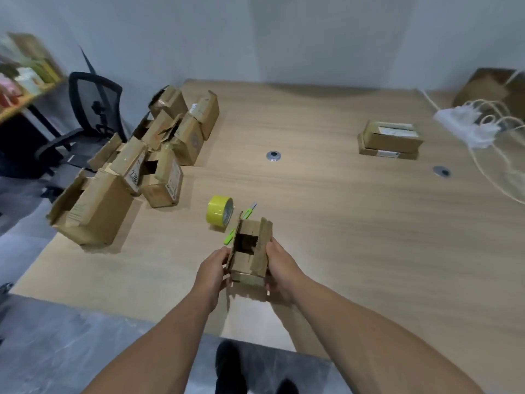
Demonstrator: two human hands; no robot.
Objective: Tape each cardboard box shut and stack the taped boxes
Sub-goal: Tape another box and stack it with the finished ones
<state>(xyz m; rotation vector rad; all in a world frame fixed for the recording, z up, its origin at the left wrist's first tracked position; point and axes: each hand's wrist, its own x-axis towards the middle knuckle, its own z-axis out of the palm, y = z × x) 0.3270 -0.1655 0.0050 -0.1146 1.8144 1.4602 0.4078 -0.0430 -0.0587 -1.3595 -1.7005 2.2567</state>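
I hold a small cardboard box [250, 258] just above the wooden table [326, 223], near its front edge. Its top flaps stand partly open and the dark inside shows. My left hand [211, 273] grips the box's left side and my right hand [279, 268] grips its right side. A roll of yellow tape [219, 213] stands on edge right behind the box. Green scissors [240, 224] lie beside the roll, partly hidden by the box. Two flat boxes [390, 140] lie stacked at the far right.
A heap of several open cardboard boxes [136, 169] fills the table's left side. A black office chair [85, 123] stands beyond it. White cables and a power strip [471, 123] lie at the far right. Two round cable grommets [274, 155] sit in the tabletop.
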